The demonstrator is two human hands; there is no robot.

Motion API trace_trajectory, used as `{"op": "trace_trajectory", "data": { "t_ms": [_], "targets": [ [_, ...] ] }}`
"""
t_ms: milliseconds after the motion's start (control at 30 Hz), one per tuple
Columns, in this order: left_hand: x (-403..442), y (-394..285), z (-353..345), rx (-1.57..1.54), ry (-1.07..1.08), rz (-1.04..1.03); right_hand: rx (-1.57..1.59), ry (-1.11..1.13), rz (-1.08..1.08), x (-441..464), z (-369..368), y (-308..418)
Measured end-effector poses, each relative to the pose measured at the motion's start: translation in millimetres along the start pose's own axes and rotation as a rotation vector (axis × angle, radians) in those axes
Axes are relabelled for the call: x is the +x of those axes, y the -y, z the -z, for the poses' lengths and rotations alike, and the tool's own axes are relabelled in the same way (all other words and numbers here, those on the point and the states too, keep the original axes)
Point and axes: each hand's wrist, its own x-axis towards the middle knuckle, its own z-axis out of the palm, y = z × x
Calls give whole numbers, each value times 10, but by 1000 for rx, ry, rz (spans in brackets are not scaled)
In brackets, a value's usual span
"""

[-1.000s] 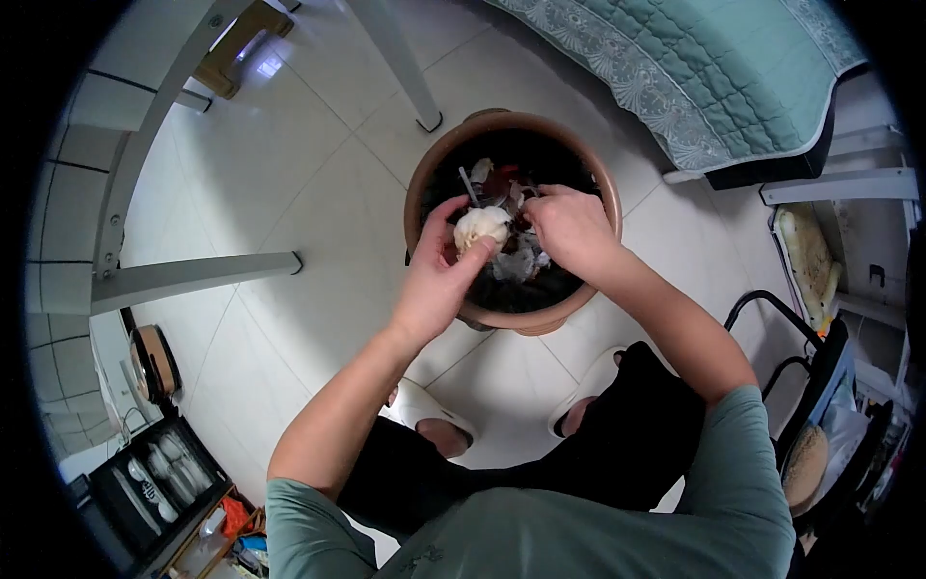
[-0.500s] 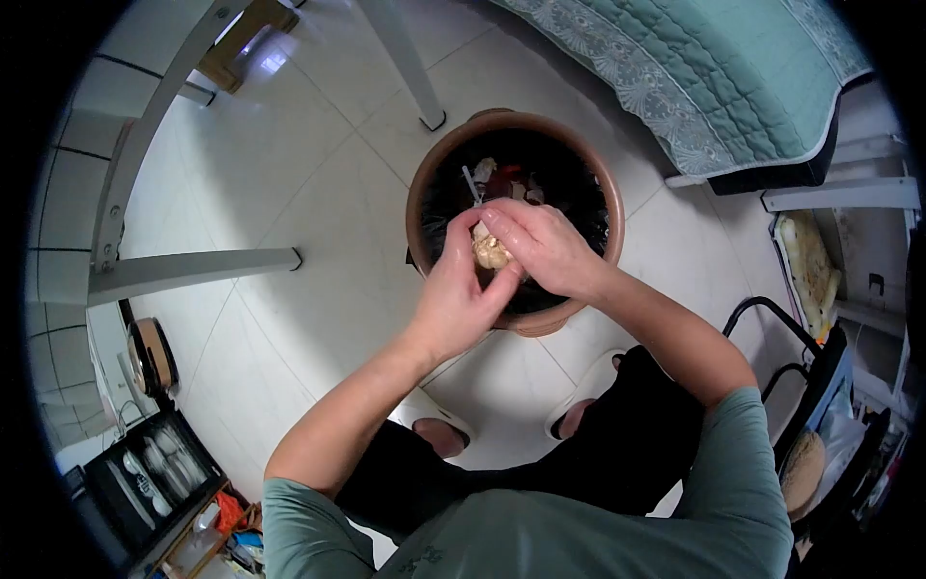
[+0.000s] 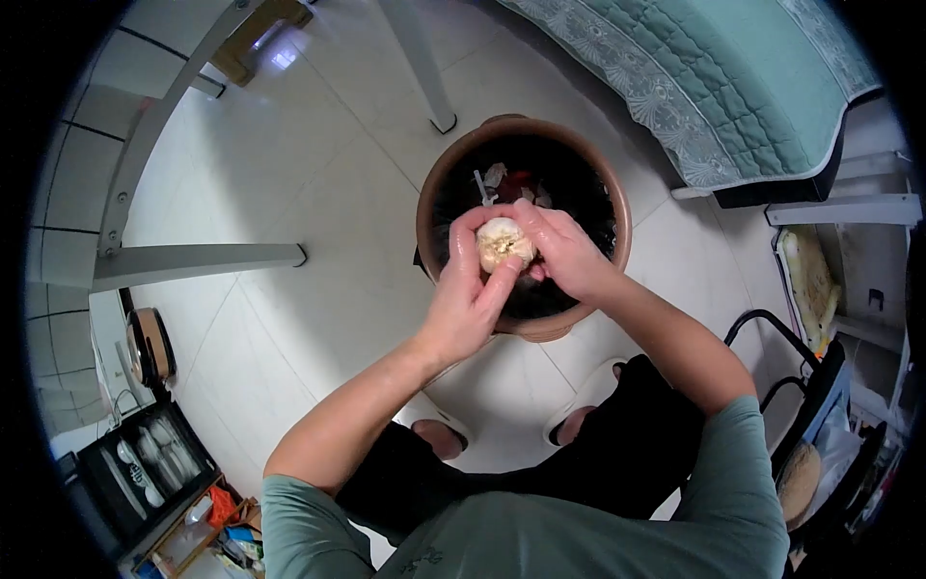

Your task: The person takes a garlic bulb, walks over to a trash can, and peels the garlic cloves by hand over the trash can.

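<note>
A whitish head of garlic (image 3: 502, 239) is held over a brown round bin (image 3: 622, 227) lined with a black bag. My left hand (image 3: 459, 304) wraps round it from the left, with the thumb pressed on its near side. From the right, my right hand (image 3: 576, 259) closes in with curled fingers against the bulb; its fingertips are partly hidden. Inside the bin, beyond my hands, lie a pale scrap of peel (image 3: 495, 175), a thin white stick (image 3: 478, 183) and some reddish bits.
Pale table legs (image 3: 203, 262) stand to the left and ahead. A bed with a green quilted cover (image 3: 714, 87) fills the upper right. An open cutlery case (image 3: 145, 463) is at the lower left. My slippered feet are just this side of the bin.
The garlic has turned in my hands, and more of its whitish face shows now. My right fingers have shifted right, off its top. The whole view has moved slightly.
</note>
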Motion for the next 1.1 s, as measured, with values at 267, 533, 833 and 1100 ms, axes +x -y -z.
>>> {"op": "trace_trajectory", "data": {
  "t_ms": [267,533,833,1100],
  "targets": [
    [4,-24,78,-181,74,156,32,-51,185,72,-70,-195],
    [62,-43,72,-225,-15,46,-11,-68,118,71,-34,-100],
    [49,-20,102,36,131,12,-325,-105,242,53,-24,-16],
    [53,-26,125,100,144,-26,-71,-173,226,119,-58,-196]
  ]
}}
